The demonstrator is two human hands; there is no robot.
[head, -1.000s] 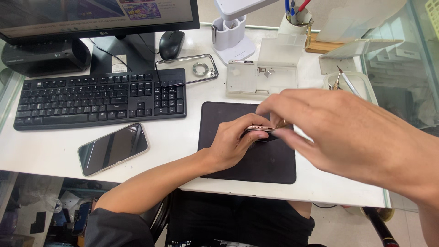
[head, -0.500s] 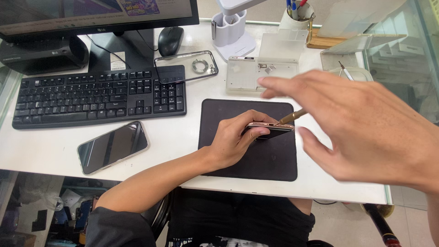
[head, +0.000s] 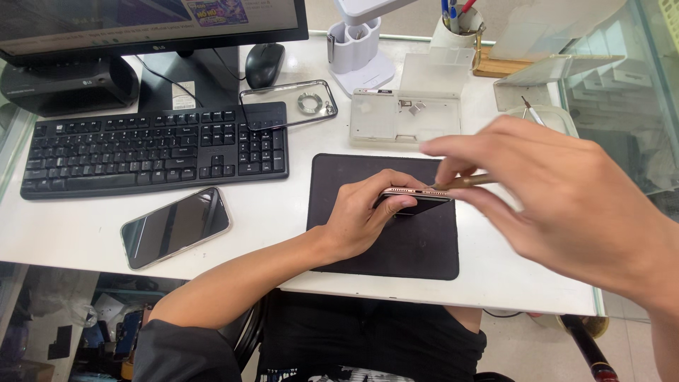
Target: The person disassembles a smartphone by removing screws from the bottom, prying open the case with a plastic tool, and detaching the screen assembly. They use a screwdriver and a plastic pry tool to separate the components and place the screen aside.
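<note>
Here a slim phone with a rose-gold edge (head: 416, 196) is being held on its side just above the dark mat (head: 396, 247), its narrow edge with a row of small holes facing up toward the camera. The left hand (head: 364, 216) is gripping it from the near side, thumb and fingers closing around its body, the forearm reaching in from the lower left. The right hand (head: 559, 198) is hovering large and blurred in front of the camera, pinching a thin brass-coloured tool (head: 467, 182) between thumb and fingers; the tool's tip is lying right at the phone's end, though whether it is touching is hard to tell. The mat is lying on the white counter (head: 283, 219), near its front edge. Just behind the mat a clear plastic parts tray (head: 403, 117) is sitting with a few small pieces inside. To the left of the mat a second phone (head: 175, 227) is lying flat with its dark screen up, and behind it a black keyboard (head: 152, 148) is stretching across. A clear phone case (head: 286, 105) with a ring in it is resting against the keyboard's far corner, with a black mouse (head: 264, 64) beyond it. A monitor (head: 152, 25) is standing at the back left, and a pen cup (head: 460, 25) at the back.
</note>
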